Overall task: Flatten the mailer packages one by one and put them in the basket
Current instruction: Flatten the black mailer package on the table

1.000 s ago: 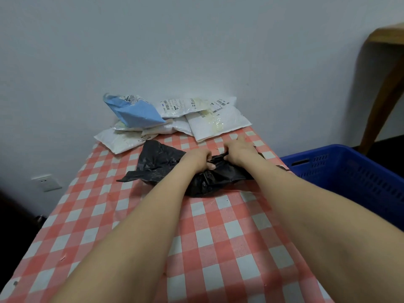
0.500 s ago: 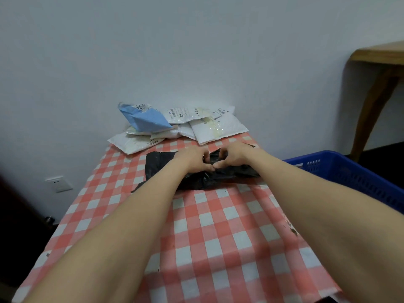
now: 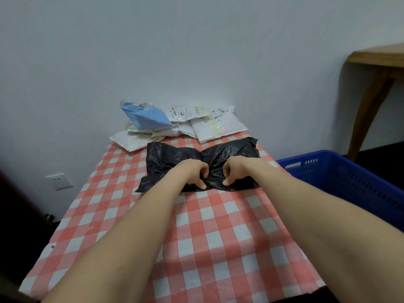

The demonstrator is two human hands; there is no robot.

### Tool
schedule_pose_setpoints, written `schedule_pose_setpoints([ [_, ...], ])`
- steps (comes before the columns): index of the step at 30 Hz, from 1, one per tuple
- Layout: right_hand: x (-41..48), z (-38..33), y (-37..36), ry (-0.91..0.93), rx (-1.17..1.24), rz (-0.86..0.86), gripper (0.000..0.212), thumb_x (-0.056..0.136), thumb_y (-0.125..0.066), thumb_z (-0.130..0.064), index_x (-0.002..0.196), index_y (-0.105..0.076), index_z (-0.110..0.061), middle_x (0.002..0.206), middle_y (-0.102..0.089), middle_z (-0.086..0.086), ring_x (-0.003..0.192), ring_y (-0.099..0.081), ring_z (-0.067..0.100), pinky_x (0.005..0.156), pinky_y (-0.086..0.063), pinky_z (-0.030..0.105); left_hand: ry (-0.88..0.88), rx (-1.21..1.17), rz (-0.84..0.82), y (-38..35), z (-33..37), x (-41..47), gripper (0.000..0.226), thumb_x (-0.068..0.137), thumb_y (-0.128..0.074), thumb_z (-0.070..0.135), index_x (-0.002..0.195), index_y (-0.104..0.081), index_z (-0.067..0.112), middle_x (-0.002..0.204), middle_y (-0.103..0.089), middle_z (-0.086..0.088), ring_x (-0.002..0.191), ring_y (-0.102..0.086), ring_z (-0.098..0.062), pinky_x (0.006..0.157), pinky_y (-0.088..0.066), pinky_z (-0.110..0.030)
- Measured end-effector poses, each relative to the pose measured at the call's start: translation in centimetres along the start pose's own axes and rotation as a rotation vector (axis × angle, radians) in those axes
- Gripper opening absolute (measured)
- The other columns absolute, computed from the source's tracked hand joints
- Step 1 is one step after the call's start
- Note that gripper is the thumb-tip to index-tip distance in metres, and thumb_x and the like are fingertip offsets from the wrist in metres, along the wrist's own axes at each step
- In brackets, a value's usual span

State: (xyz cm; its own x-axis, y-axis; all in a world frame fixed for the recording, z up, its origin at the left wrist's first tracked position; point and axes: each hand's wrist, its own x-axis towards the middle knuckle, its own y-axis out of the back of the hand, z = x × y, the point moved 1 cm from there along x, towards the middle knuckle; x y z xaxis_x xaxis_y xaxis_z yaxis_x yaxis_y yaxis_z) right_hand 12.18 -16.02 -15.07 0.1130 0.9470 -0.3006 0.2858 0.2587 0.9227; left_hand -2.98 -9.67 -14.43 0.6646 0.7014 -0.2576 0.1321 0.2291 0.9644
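Observation:
A crumpled black mailer [image 3: 168,159] lies across the far half of the checked table [image 3: 196,237]. My left hand [image 3: 194,173] and my right hand [image 3: 237,171] sit side by side on its middle, fingers curled and pinching the black plastic near its front edge. The mailer spreads out to both sides of the hands and is bunched at the centre. Behind it, against the wall, lies a pile of white mailers [image 3: 218,127] with a blue mailer [image 3: 148,117] on top. The blue basket [image 3: 349,178] stands to the right of the table.
A wooden table [image 3: 376,68] stands at the far right by the wall. A wall socket [image 3: 59,180] is low on the left. The near half of the red-and-white cloth is bare. Dark floor lies to the left.
The black mailer has been spread wider to left and right. Both hands have come together at its middle and moved slightly toward me. The camera has tilted up a little.

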Motion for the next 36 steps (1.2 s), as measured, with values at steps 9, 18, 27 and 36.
schedule_pose_setpoints([
  [9,-0.2,-0.8,-0.1,0.010,-0.138,-0.016,0.033,0.093,-0.058,-0.034,0.118,-0.062,-0.013,0.120,-0.059,0.005,0.108,-0.055,0.026,0.087,-0.046,0.034,0.010,-0.082,0.041,-0.4,0.1,0.2,0.020,0.084,-0.070,0.018,0.073,-0.054,0.019,0.081,-0.061,0.003,0.059,-0.060,-0.013,0.071,-0.050,-0.026],
  [18,-0.3,-3.1,1.9,0.081,0.082,0.126,0.044,0.081,-0.070,-0.048,0.111,-0.059,-0.017,0.114,-0.060,0.002,0.103,-0.055,0.022,0.090,-0.046,0.035,0.099,-0.266,0.263,3.3,-4.5,-2.9,0.016,0.078,-0.077,0.022,0.080,-0.062,0.017,0.079,-0.062,0.002,0.074,-0.058,-0.015,0.060,-0.053,-0.027],
  [27,1.6,-6.1,-0.6,0.133,0.059,0.052,0.060,0.069,-0.083,-0.040,0.116,-0.052,-0.021,0.123,-0.054,0.002,0.109,-0.053,0.023,0.098,-0.045,0.043,0.177,-0.075,0.003,1.1,-6.4,-4.0,0.049,0.072,-0.081,0.030,0.107,-0.048,0.022,0.107,-0.051,-0.001,0.093,-0.053,-0.022,0.075,-0.050,-0.035],
  [36,2.6,-5.5,-1.1,0.117,0.003,0.015,0.021,0.079,-0.076,-0.036,0.082,-0.059,-0.023,0.088,-0.057,-0.005,0.096,-0.056,0.021,0.080,-0.046,0.032,0.146,-0.021,-0.054,-0.1,-7.2,-2.9,0.030,0.079,-0.075,0.033,0.095,-0.052,0.022,0.101,-0.058,0.000,0.084,-0.060,-0.024,0.072,-0.053,-0.036],
])
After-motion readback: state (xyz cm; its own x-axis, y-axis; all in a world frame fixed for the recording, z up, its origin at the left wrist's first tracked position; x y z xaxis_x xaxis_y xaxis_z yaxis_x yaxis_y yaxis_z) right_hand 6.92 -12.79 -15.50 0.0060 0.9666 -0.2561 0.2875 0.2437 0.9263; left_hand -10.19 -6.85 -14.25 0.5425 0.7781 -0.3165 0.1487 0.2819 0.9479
